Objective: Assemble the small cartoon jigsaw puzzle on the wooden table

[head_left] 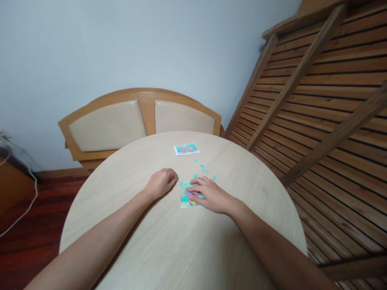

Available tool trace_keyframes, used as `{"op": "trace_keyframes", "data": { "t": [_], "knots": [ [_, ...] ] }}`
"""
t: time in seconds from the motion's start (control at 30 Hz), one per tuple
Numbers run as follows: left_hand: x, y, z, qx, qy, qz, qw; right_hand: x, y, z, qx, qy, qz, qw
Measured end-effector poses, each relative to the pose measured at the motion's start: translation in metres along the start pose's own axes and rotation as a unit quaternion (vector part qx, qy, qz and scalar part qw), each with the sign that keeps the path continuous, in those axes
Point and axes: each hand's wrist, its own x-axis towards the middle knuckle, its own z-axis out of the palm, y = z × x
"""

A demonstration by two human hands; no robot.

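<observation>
A partly assembled jigsaw puzzle (184, 199) lies on the table, teal with pink and yellow figures. My right hand (211, 194) rests over its right side, fingers apart and touching it, so part of the picture is hidden. To the left of the puzzle, my left hand (163, 183) lies low at the tabletop with its fingers curled together. A bit of teal, a puzzle piece (178, 177), shows at its fingertips. Several loose teal puzzle pieces (202, 167) are scattered just beyond the puzzle.
Farther back on the round pale wooden table (145, 241) lies a folded picture card (186, 149). Behind the table stands a bench with cream padded panels (109, 127). A slatted wooden frame (320, 133) leans at the right. A white cable (34, 193) hangs at the left.
</observation>
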Motion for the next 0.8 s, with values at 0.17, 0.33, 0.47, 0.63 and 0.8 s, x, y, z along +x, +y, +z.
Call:
{"op": "trace_keyframes", "data": {
  "t": [0.17,0.33,0.47,0.63,0.8],
  "knots": [
    [-0.008,-0.007,0.001,-0.026,0.001,-0.039,0.999,-0.003,0.0,-0.002,0.003,0.007,-0.006,1.0],
    [-0.014,-0.007,-0.002,-0.053,-0.002,-0.032,0.998,-0.007,0.012,-0.011,0.002,0.048,0.013,0.999],
    [-0.017,0.003,-0.003,-0.038,0.007,-0.031,0.999,-0.017,0.038,-0.021,-0.03,0.102,0.09,0.99],
    [-0.016,0.009,0.0,-0.021,0.013,0.0,1.0,-0.026,0.061,-0.022,-0.053,0.093,0.159,0.981],
    [-0.015,0.01,0.0,-0.015,0.009,0.001,1.0,-0.019,0.061,-0.011,-0.07,0.076,0.158,0.982]
  ]
}}
